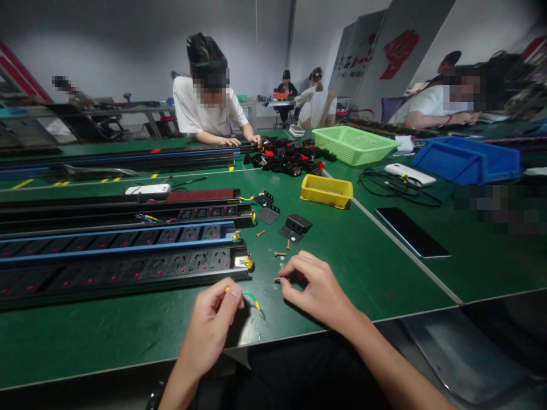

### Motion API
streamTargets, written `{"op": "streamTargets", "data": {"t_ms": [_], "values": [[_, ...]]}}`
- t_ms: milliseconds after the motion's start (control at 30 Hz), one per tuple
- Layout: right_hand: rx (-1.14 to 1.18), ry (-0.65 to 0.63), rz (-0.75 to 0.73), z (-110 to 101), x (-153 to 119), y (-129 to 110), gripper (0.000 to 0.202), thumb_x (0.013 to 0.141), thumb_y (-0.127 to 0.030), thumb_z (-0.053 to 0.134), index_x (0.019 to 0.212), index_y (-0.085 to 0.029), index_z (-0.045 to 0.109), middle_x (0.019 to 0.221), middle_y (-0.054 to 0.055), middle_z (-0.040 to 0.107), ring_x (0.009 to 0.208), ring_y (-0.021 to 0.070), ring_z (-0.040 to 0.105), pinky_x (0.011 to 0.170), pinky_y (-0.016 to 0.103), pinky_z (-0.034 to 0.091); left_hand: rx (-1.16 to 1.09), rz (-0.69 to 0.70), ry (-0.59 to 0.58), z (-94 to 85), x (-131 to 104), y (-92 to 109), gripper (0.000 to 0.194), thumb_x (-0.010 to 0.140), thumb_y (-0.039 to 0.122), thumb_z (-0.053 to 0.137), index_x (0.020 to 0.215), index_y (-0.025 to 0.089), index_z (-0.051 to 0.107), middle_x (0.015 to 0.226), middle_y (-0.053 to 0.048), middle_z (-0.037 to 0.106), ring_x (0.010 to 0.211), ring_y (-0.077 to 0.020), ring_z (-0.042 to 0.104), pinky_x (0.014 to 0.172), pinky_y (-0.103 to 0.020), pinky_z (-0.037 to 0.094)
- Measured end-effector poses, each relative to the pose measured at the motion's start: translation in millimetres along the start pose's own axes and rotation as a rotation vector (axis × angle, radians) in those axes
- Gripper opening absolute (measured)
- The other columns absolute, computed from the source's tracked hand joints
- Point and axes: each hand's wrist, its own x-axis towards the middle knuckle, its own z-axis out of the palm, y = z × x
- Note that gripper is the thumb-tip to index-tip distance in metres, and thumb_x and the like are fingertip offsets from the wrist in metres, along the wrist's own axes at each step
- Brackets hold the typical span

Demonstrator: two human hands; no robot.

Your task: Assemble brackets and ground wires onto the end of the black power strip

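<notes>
My left hand (213, 313) is closed in a pinch on a short green-and-yellow wire (251, 297), whose end with a metal terminal sticks out to the right. To its right, my right hand (314, 285) pinches a brass-coloured screw (277, 279) at the table surface. Two more screws lie just beyond, one of them lengthwise (280, 254), and another loose screw (260, 234) is farther left. Black metal brackets (294, 228) lie behind them. Left of my hands run long power strips, the nearest a black power strip (137, 270) with a yellow wire end at its tip.
A yellow bin (327, 192) stands beyond the brackets, with a green basket (354, 143) and blue bins (465, 159) farther back. A dark-screened phone (412, 232) lies at right. Black parts are heaped (290, 156) before a co-worker (209, 97) across the green table (350, 273).
</notes>
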Motion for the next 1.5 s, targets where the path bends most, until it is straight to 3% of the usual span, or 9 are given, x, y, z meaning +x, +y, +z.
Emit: {"op": "streamTargets", "data": {"t_ms": [333, 533, 800, 1000, 1500], "values": [[0.013, -0.132, -0.056, -1.3, -0.9, -3.0, 0.017, 0.077, -0.004, 0.065, 0.078, -0.02, 0.063, 0.074, 0.0, 0.064, 0.076, 0.0168, 0.057, 0.068, 0.027, 0.04, 0.004, 0.001, 0.001, 0.7, 0.8, 1.7, 0.046, 0.098, 0.051, 0.049, 0.067, 0.018, 0.056, 0.054, 0.005, 0.039, 0.049, -0.0104, 0.034, 0.046, -0.024, 0.025], [0.015, -0.081, 0.002, 0.1, 0.8, -1.7, 0.017, 0.078, -0.003, 0.062, 0.078, -0.02, 0.06, 0.073, 0.0, 0.063, 0.075, 0.0163, 0.057, 0.067, 0.026, 0.039, 0.002, -0.002, -0.002, -0.3, 1.0, 0.0, 0.046, 0.098, 0.052, 0.048, 0.066, 0.019, 0.055, 0.055, 0.005, 0.039, 0.049, -0.0104, 0.034, 0.046, -0.024, 0.026], [0.164, -0.14, -0.006, -2.4, -0.7, -3.6, 0.019, 0.072, -0.001, 0.063, 0.077, -0.02, 0.063, 0.071, -0.002, 0.061, 0.07, 0.0133, 0.056, 0.064, 0.024, 0.038, -0.001, -0.005, -0.007, -0.1, 0.9, 1.6, 0.046, 0.098, 0.052, 0.049, 0.067, 0.019, 0.055, 0.055, 0.005, 0.039, 0.049, -0.0105, 0.034, 0.047, -0.024, 0.026], [0.138, -0.071, 0.037, -2.0, 0.1, -1.6, 0.016, 0.075, -0.004, 0.063, 0.077, -0.02, 0.061, 0.072, -0.002, 0.06, 0.068, 0.0128, 0.055, 0.063, 0.024, 0.038, 0.001, -0.002, -0.004, 0.0, -0.1, 1.3, 0.046, 0.099, 0.052, 0.049, 0.067, 0.019, 0.055, 0.055, 0.005, 0.039, 0.05, -0.0107, 0.035, 0.047, -0.024, 0.026], [0.101, -0.092, 0.069, -2.1, 1.6, -3.2, 0.015, 0.077, -0.006, 0.062, 0.079, -0.02, 0.062, 0.074, -0.001, 0.063, 0.069, 0.014, 0.059, 0.064, 0.025, 0.041, 0.001, 0.006, 0.001, -1.0, -0.3, 2.8, 0.046, 0.098, 0.051, 0.049, 0.066, 0.019, 0.056, 0.054, 0.004, 0.04, 0.05, -0.0113, 0.035, 0.048, -0.025, 0.028]]}}
